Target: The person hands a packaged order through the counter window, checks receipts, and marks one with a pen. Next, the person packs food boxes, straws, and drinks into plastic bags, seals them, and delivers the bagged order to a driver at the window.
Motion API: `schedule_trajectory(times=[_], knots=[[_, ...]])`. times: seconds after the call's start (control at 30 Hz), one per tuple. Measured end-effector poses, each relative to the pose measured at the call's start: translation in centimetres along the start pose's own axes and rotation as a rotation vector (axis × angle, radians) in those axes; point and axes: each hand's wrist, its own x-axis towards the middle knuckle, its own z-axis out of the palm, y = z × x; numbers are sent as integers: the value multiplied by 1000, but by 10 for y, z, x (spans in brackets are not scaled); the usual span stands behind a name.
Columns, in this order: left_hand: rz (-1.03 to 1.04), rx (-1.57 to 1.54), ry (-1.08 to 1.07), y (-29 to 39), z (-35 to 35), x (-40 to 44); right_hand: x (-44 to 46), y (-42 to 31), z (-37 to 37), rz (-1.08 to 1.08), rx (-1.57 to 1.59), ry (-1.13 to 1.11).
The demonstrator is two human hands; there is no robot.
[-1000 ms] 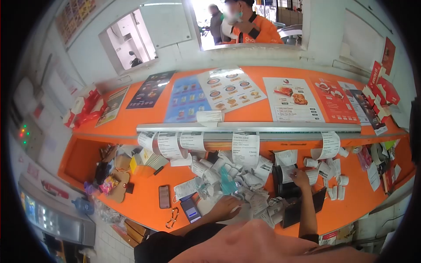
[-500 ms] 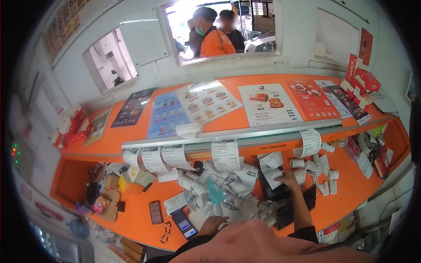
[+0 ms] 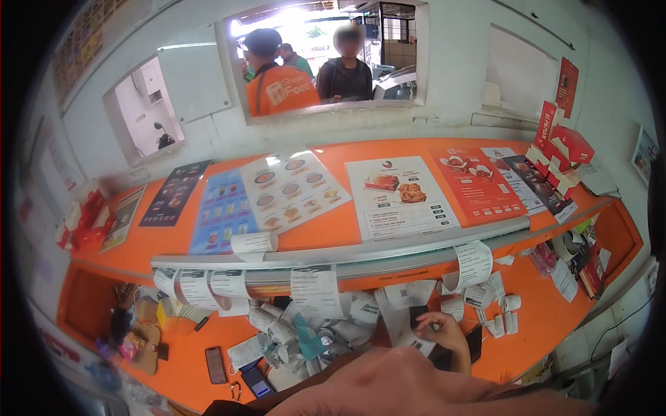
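Note:
My right hand (image 3: 447,334) is curled at the lower end of a long paper receipt (image 3: 397,313), which it pinches between thumb and fingers. The receipt runs up from the hand toward the shelf edge. Just beside the hand is a dark, flat device (image 3: 474,342), partly covered by it. To its right lie several curled receipts (image 3: 479,296). My left hand is out of sight, hidden behind my face at the bottom. Left of the receipt sits a heap of crumpled receipts (image 3: 281,326) with a teal piece (image 3: 309,338) on top.
A phone (image 3: 216,365) and a second phone-like device (image 3: 257,381) lie on the orange counter (image 3: 182,360). Receipts (image 3: 313,290) hang from the raised shelf's metal edge (image 3: 340,251). Menu sheets (image 3: 402,197) and red boxes (image 3: 562,145) lie above. People (image 3: 347,73) stand beyond the window.
My view has tilted and shifted, and my left hand has dropped out of sight. My right hand has drawn the receipt toward me. The person in orange has turned their back.

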Motion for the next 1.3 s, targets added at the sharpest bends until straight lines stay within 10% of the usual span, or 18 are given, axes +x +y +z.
schedule_trajectory(times=[0.4,0.97,1.2,1.3], knots=[[4,-122,-62,-18,20,44,-3,28,8,112,-958,151],[-15,-213,-123,-16,19,50,-22,-39,-10,-106,-347,-206],[-157,-382,-321,19,-16,51,-10,-86,-53,-529,-155,962],[-152,-428,-344,38,-21,52,21,-100,-59,-449,-152,901]])
